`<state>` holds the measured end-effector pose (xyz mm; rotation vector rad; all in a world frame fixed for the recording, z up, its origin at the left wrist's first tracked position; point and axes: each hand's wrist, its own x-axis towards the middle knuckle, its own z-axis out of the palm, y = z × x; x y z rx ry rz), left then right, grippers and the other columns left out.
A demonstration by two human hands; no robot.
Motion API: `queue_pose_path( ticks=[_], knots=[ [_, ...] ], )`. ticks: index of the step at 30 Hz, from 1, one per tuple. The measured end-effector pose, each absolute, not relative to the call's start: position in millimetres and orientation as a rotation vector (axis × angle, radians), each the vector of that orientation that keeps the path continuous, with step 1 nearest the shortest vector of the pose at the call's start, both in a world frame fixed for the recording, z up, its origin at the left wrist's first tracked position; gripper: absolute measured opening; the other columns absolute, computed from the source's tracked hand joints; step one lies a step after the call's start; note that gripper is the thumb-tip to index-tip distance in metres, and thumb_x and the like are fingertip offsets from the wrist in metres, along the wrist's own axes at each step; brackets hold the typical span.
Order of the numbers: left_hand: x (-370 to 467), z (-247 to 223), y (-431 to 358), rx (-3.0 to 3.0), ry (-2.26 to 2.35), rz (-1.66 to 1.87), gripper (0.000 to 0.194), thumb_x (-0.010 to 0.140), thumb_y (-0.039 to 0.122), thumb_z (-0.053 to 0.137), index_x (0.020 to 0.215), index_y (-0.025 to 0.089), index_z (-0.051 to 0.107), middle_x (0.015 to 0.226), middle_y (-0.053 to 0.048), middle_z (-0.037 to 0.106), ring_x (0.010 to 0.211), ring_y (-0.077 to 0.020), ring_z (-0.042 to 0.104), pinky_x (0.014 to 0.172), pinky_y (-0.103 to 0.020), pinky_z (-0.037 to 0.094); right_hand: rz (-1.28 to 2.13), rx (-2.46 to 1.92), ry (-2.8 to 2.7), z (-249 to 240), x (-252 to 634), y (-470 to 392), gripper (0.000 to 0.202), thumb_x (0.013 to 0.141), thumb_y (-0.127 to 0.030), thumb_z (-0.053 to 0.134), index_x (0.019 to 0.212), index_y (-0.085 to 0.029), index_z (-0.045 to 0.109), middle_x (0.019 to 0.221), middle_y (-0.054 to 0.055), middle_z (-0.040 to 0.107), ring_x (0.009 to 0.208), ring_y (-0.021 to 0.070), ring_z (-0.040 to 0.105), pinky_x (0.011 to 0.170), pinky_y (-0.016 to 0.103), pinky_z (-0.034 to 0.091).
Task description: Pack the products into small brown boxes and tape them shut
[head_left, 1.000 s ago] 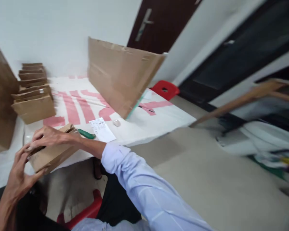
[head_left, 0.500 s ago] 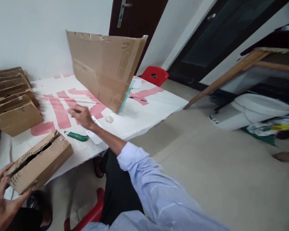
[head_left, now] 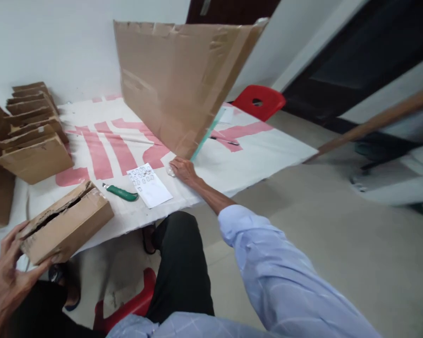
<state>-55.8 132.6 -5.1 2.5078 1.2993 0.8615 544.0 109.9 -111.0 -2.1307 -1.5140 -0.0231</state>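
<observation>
At the near left, the left hand (head_left: pixel 12 277) grasps the end of the cardboard box (head_left: pixel 70 220), thumb on its near side and fingers on the opposite side. The box rests tilted at the edge of the table (head_left: pixel 246 159), its ragged slit gaping upward. A firm, even hold would best keep it from tipping off; squeezing hard could buckle the walls.

Just beyond lie the green cutter (head_left: pixel 121 193) and, to its right, the printed sheet (head_left: pixel 155 191); the right forearm does well to stay clear of both.

Farther off, the right hand (head_left: pixel 184 169) has its fingers curled over a small clear object (head_left: pixel 170 170); I cannot tell if the grip is secure. A pinch with thumb and 2 fingertips should suit it. The large cardboard piece (head_left: pixel 176 80) stands right behind the knuckles, so a low, near-side lift would avoid bumping it.
</observation>
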Motion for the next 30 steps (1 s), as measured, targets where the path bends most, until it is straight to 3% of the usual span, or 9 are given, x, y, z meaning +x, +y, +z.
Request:
queue_pose_path(
  ticks=[3,6,11,18,25,30],
  knots=[
    [-46,5,123,2.424,1.289,0.845,0.065,0.083,0.053,0.083,0.141,0.035,0.061,0.155,-0.009,0.052,0.145,-0.0399,0.055,0.118,-0.063,0.053,0.029,-2.098,-1.552,-118,539,99,0.027,0.092,-0.013,0.054,0.076,-0.017,0.076,0.092,0.016,0.076,0.09,0.0258,0.066,0.08,0.036,0.044],
    [-44,5,118,2.308,1.275,0.836,0.064,0.081,0.053,0.084,0.134,0.027,0.062,0.157,-0.014,0.049,0.148,-0.0384,0.051,0.11,-0.054,0.06,0.021,-2.086,-1.582,-128,545,91,0.024,0.091,-0.016,0.06,0.073,-0.018,0.075,0.095,0.017,0.077,0.088,0.0257,0.067,0.078,0.038,0.044],
    [-46,5,111,2.245,1.275,0.833,0.068,0.079,0.046,0.085,0.139,0.027,0.06,0.159,-0.013,0.047,0.149,-0.0353,0.05,0.105,-0.046,0.063,-0.01,-2.062,-1.577,-141,548,83,0.03,0.095,-0.021,0.058,0.069,-0.021,0.072,0.093,0.023,0.075,0.083,0.0257,0.067,0.073,0.042,0.042],
    [-47,3,111,2.24,1.251,0.839,0.063,0.079,0.046,0.086,0.133,0.026,0.062,0.159,-0.013,0.047,0.148,-0.0353,0.051,0.105,-0.047,0.063,0.059,-2.056,-1.595,-132,537,70,0.019,0.085,-0.023,0.057,0.073,-0.021,0.072,0.092,0.018,0.08,0.084,0.0322,0.071,0.078,0.044,0.051],
    [-48,-4,122,2.284,1.235,0.95,0.056,0.081,0.053,0.083,0.128,0.03,0.065,0.156,-0.01,0.05,0.143,-0.0426,0.055,0.099,-0.06,0.066,0.15,-2.031,-1.668,-127,530,54,0.026,0.087,-0.027,0.061,0.101,-0.021,0.082,0.123,0.011,0.082,0.114,0.0278,0.075,0.104,0.039,0.057],
    [-45,-5,120,2.253,1.219,0.933,0.055,0.079,0.052,0.084,0.124,0.027,0.065,0.156,-0.011,0.049,0.144,-0.0392,0.054,0.099,-0.053,0.066,0.203,-1.926,-1.498,-146,524,49,0.03,0.09,-0.038,0.058,0.1,-0.022,0.082,0.127,0.012,0.081,0.12,0.0292,0.074,0.113,0.045,0.054]
  ],
)
